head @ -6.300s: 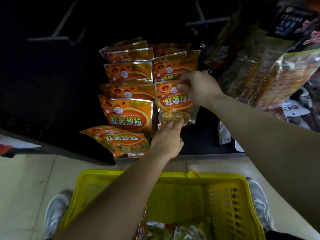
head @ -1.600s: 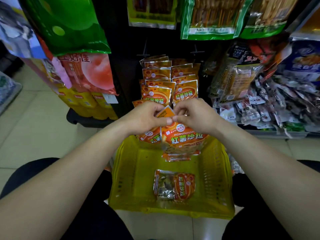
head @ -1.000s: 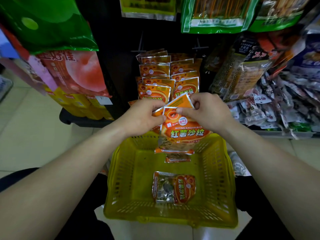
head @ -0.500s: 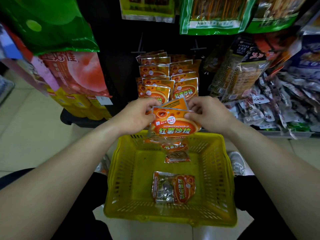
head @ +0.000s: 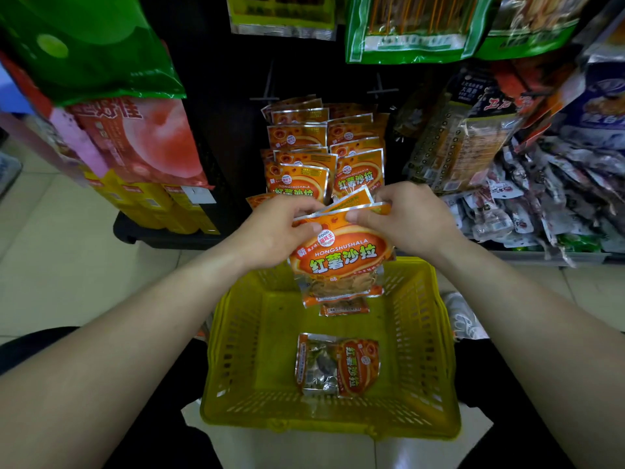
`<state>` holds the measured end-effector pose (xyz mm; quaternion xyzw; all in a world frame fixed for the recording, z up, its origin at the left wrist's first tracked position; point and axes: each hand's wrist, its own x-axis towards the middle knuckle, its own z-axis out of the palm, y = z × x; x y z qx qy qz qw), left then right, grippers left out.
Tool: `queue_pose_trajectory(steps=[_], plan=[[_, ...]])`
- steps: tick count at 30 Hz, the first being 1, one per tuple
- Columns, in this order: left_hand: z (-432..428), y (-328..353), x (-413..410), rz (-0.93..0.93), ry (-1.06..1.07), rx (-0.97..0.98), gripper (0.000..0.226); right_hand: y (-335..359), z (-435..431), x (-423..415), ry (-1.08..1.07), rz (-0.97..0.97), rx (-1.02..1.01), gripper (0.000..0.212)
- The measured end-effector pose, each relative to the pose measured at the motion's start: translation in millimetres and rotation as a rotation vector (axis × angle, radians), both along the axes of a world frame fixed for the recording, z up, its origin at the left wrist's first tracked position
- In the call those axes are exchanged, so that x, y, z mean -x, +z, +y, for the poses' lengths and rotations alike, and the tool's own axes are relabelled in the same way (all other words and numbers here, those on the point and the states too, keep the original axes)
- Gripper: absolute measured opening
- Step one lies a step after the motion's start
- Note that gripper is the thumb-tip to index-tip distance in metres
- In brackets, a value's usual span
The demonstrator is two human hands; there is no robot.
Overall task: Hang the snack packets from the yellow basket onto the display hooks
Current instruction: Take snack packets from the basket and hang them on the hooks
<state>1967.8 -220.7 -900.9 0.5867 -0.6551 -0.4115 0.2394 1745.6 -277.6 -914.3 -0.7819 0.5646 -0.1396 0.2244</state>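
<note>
At the centre of the frame, a small bunch of orange snack packets (head: 341,258) is pinched along its top edge by both hands. The left hand (head: 274,231) is curled round the left corner and the right hand (head: 406,221) round the right. The bunch is held above the far rim of the yellow basket (head: 236,367), just in front of the hung packets (head: 297,184) on the display hooks (head: 268,96). A lone packet (head: 338,365) is seen lying flat on the basket floor, lower middle.
</note>
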Motion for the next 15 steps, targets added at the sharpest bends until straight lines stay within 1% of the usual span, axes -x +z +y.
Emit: queue_pose_trajectory(steps=[2, 4, 6, 9, 12, 15], plan=[[-1, 0, -1, -0.035, 0.013, 0.037, 0.023, 1, 0, 0, 0.024, -0.045, -0.024, 0.051], [-3, -1, -3, -0.067, 0.046, 0.076, 0.021, 3, 1, 0, 0.095, -0.122, -0.079, 0.041], [-5, -2, -6, -0.084, 0.082, 0.095, 0.019, 2, 2, 1, 0.158, -0.135, -0.087, 0.031], [-6, -3, -10, -0.084, 0.109, 0.092, 0.020, -2, 1, 3, 0.171, -0.139, -0.056, 0.018], [-6, -2, -10, -0.120, 0.110, 0.093, 0.021, -3, 0, 4, 0.151, -0.136, -0.058, 0.013], [-8, -3, -12, -0.130, 0.115, 0.104, 0.022, -5, 0, 3, 0.115, -0.112, -0.039, 0.021]])
